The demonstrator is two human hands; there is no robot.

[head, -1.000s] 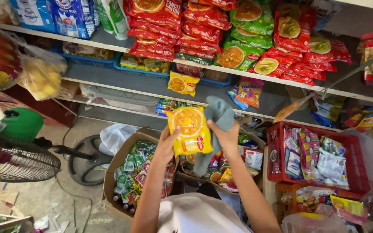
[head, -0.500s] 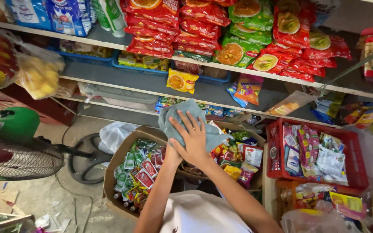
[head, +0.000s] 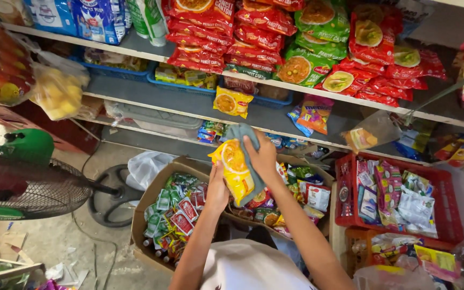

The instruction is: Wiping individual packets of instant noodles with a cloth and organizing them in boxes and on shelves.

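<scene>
Yellow packet (head: 234,169) gripped from below by left hand (head: 217,189); grey cloth (head: 247,153) pressed on it by right hand (head: 263,156). Packet possibly dropped into cardboard box (head: 146,207) if grip loosened.

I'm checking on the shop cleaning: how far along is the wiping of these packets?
Done: packets already stand on the shelf. In hand: the left hand holds a yellow packet while the right hand presses a grey cloth on it. Left: many sachets fill the cardboard box.
</scene>
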